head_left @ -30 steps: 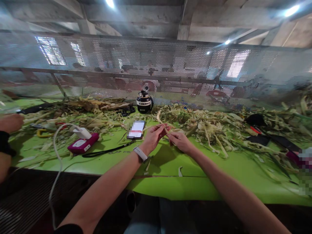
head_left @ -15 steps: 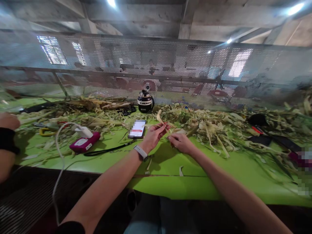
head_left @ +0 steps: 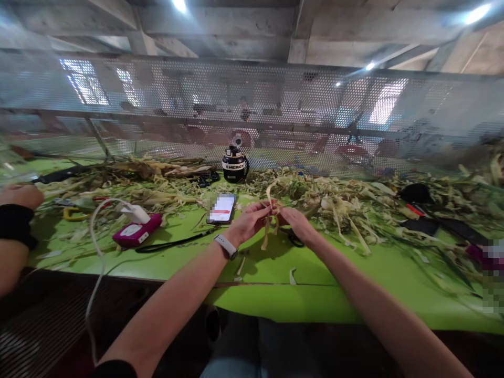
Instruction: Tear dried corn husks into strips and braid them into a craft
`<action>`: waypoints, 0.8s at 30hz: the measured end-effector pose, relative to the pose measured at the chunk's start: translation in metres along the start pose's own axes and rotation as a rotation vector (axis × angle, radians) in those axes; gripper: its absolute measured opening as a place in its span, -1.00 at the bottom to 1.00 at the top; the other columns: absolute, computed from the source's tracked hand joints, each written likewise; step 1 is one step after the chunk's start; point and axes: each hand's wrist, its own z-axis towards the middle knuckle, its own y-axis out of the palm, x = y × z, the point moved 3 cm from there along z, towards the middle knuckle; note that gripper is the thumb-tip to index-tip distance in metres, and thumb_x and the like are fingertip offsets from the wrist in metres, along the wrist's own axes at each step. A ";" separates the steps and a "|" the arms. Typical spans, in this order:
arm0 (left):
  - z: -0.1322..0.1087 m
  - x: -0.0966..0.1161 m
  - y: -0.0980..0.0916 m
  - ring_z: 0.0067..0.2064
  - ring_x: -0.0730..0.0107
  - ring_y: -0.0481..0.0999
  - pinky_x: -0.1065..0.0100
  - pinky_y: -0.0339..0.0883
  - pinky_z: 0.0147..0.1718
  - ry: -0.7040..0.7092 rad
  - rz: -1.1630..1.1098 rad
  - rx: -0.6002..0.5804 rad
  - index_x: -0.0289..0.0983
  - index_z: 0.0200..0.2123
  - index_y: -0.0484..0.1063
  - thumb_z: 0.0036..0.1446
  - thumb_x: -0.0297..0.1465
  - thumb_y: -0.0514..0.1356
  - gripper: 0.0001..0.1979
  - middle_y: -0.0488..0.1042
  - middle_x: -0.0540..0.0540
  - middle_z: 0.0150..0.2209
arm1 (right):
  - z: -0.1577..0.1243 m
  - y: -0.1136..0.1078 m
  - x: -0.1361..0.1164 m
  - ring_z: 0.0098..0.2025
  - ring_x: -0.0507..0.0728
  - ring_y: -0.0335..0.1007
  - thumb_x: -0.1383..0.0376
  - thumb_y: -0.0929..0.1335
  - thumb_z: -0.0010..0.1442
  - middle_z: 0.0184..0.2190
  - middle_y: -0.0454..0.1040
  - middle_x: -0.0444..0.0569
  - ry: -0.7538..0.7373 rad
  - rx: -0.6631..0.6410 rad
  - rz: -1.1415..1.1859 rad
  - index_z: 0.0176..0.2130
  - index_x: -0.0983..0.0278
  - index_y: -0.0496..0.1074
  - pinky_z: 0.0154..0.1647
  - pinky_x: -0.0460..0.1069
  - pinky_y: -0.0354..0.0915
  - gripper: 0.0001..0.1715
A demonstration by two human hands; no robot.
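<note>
Above the middle of the green table, my left hand (head_left: 252, 219) pinches a pale strip of corn husk (head_left: 270, 190), which stands up over the fingers while other ends hang below. My right hand (head_left: 296, 222) meets it from the right, fingertips closed on the same husk beside the left fingers. Below the right palm shows a black loop (head_left: 296, 239), like a scissors handle; the rest of it is hidden. Small husk scraps (head_left: 292, 276) lie near the table's front edge.
Husk heaps (head_left: 338, 202) cover the back and right. A phone (head_left: 221, 208), black jug (head_left: 234, 164) and magenta power strip (head_left: 137, 230) with a white cable stand left of centre. Another person's hand (head_left: 21, 197) is at far left. Perforated metal screen (head_left: 252, 94) behind.
My right hand has come up against the left fingers and the husk. The strip stands more upright, with ends now hanging below. The black loop has come into view. The other person's hand moved right.
</note>
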 end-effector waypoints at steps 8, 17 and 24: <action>0.004 -0.003 -0.006 -0.31 0.47 0.51 0.43 0.30 -0.20 0.055 0.199 -0.042 -0.34 -0.34 0.56 -0.26 -0.45 0.44 -0.70 0.58 -0.09 -0.34 | 0.000 0.000 -0.004 -0.56 -0.01 0.10 -0.11 0.25 0.11 -0.62 0.25 -0.17 -0.060 0.031 0.055 -0.52 0.29 0.33 -0.53 -0.09 0.09 -0.47; 0.001 0.004 -0.004 -0.29 0.47 0.51 0.44 0.27 -0.20 0.061 0.183 -0.068 -0.35 -0.35 0.55 -0.30 -0.44 0.45 -0.67 0.57 -0.08 -0.34 | -0.006 -0.005 -0.019 -0.53 0.01 0.12 0.01 0.22 0.18 -0.59 0.27 -0.15 -0.165 0.123 0.000 -0.50 0.26 0.30 -0.47 -0.08 0.10 -0.58; 0.000 0.008 -0.001 -0.30 0.51 0.50 0.52 0.22 -0.38 0.075 0.191 -0.048 -0.29 -0.25 0.56 -0.18 -0.48 0.38 -0.68 0.57 -0.10 -0.27 | -0.005 -0.009 -0.015 -0.56 0.01 0.15 0.03 0.26 0.14 -0.64 0.24 -0.17 -0.055 0.082 0.109 -0.53 0.26 0.31 -0.50 -0.08 0.13 -0.60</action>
